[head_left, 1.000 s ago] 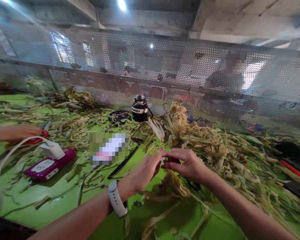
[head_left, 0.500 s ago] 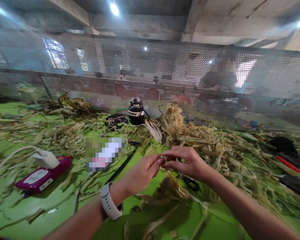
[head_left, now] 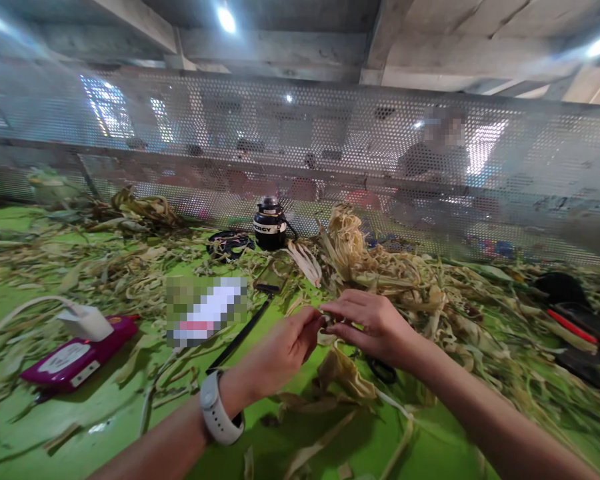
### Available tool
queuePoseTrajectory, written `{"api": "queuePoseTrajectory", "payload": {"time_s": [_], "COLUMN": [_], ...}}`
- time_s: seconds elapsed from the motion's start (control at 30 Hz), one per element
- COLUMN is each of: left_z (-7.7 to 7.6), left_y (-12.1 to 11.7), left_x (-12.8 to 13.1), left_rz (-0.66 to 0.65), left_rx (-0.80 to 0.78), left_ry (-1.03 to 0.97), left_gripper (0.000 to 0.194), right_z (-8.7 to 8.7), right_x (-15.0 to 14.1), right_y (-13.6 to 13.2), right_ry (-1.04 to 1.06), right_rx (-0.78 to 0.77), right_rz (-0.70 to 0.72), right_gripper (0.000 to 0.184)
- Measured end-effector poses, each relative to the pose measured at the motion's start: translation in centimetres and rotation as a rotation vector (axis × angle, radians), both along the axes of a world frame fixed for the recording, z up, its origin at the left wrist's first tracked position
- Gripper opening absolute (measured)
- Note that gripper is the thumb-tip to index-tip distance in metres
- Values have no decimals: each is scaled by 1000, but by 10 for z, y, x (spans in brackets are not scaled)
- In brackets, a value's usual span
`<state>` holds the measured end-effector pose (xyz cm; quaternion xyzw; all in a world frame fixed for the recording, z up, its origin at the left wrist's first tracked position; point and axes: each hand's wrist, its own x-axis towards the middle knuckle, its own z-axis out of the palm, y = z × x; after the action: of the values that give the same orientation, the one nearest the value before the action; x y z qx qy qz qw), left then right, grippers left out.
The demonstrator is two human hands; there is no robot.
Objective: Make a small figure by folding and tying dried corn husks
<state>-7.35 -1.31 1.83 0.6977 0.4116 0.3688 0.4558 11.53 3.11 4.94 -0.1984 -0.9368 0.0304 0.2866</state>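
Observation:
My left hand [head_left: 285, 347], with a pale watch [head_left: 219, 408] on its wrist, pinches a small piece whose kind I cannot make out. Fingertip to fingertip with it, my right hand [head_left: 373, 325] closes thumb and fingers on the same spot. Between them only a tiny pale-green bit shows. Beneath the hands lies a curled dry corn husk [head_left: 345, 375] on the green table [head_left: 260, 440]. The dark handle loops of what look like scissors [head_left: 383, 370] rest under my right hand, partly hidden.
Dried husk strips [head_left: 410, 273] heap up behind my hands. A black jug [head_left: 270, 227] stands near the perforated metal screen [head_left: 300, 147]. At left are a purple power strip [head_left: 80, 360] with a white charger [head_left: 86, 323] and a blurred phone [head_left: 210, 310] on a cable. Beyond the screen is a person [head_left: 433, 160].
Both hands stay together at nearly the same place, with slight finger movement. The whole view has shifted a little, so the surroundings sit slightly further left.

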Motion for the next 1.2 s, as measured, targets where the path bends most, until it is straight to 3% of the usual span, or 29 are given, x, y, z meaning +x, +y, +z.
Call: {"api": "queuePoseTrajectory", "payload": {"time_s": [0.2, 0.43, 0.57, 0.83, 1.03, 1.2], "left_z": [6, -7, -14, -7, -7, -6], "left_y": [-5, -3, 0, -5, -9, -9], "left_x": [-1, -2, -4, -1, 0, 0], "left_rz": [113, 137, 131, 153, 166, 147], "left_rx": [322, 664, 779, 809, 739, 711], "left_ry": [311, 521, 591, 566, 542, 485], "left_gripper": [17, 16, 16, 17, 14, 14], "right_z": [15, 20, 19, 16, 16, 13], "right_x": [7, 10, 7, 4, 6, 5], "right_y": [-3, -7, -7, -8, -8, 0], "right_ry": [-30, -156, -181, -162, -95, 16], "right_rx": [-156, -110, -57, -83, -146, -195], "right_rz": [-81, -103, -97, -83, 10, 98], "right_gripper": [49, 35, 27, 16, 25, 19]}}
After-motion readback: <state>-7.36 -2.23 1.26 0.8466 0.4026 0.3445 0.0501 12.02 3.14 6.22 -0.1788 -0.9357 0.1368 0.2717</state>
